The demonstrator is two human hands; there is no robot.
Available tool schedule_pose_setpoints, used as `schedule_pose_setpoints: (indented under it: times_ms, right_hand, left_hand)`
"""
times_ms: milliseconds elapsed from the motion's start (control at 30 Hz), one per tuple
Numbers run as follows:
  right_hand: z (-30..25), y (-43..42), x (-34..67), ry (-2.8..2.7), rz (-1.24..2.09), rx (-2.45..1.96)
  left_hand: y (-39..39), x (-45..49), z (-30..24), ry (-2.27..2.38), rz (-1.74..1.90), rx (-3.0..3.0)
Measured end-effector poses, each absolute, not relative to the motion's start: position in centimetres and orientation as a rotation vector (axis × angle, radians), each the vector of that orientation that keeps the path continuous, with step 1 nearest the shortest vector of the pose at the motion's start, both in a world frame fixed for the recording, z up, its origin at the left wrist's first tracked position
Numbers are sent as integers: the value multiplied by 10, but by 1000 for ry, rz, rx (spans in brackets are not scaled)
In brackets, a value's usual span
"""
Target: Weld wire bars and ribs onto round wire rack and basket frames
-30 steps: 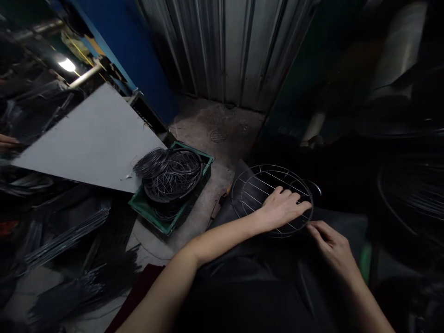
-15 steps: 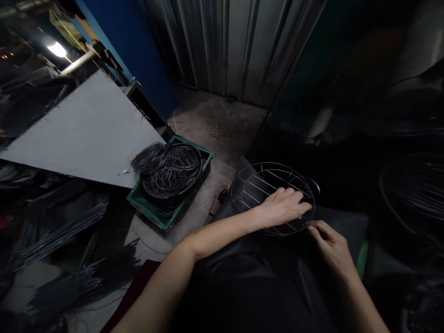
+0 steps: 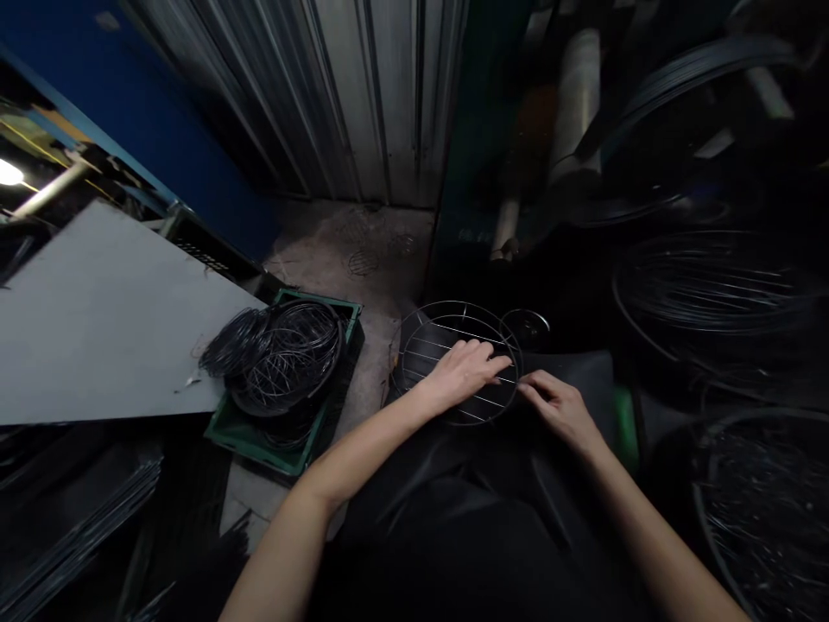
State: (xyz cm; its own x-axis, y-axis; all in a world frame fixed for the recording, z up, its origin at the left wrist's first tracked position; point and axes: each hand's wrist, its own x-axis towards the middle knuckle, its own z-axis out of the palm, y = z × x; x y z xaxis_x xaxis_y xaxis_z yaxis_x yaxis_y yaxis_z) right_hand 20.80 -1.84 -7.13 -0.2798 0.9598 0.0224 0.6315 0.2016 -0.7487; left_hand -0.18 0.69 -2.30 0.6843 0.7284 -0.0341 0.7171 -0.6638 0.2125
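Observation:
A round wire rack point(image 3: 414, 352), two rings joined by thin parallel bars, sits above my lap on dark cloth point(image 3: 453, 527). My left hand point(image 3: 467, 371) reaches over its bars from the left, fingers bent around the wire near the right side, index finger extended toward the rim. At the right edge of the rack, my right hand point(image 3: 558, 404) has thumb and forefinger pinched at the outer ring. Whether a small piece sits between those fingertips is too dark to see. Just behind the rack's right side is a small shiny wire ring point(image 3: 547, 325).
Left of me, a green crate point(image 3: 249, 438) holds coils and round wire pieces point(image 3: 291, 354). A grey board point(image 3: 110, 311) lies beyond it. Bundled rods point(image 3: 110, 501) are at lower left. Dark wire racks point(image 3: 712, 285) and a tub point(image 3: 703, 510) of small pieces stand to the right.
My view has turned to the right, so the crate and board sit further left and more of the right side shows. Both hands remain at the rack, with little change in their grip.

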Motion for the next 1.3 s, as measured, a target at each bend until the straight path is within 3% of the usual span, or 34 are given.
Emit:
schedule_pose_setpoints:
  times_ms: [1300]
  right_hand:
    - [-71, 11, 198, -1887, 997, -1377]
  left_hand:
    - [20, -21, -23, 1339, 90, 2752]
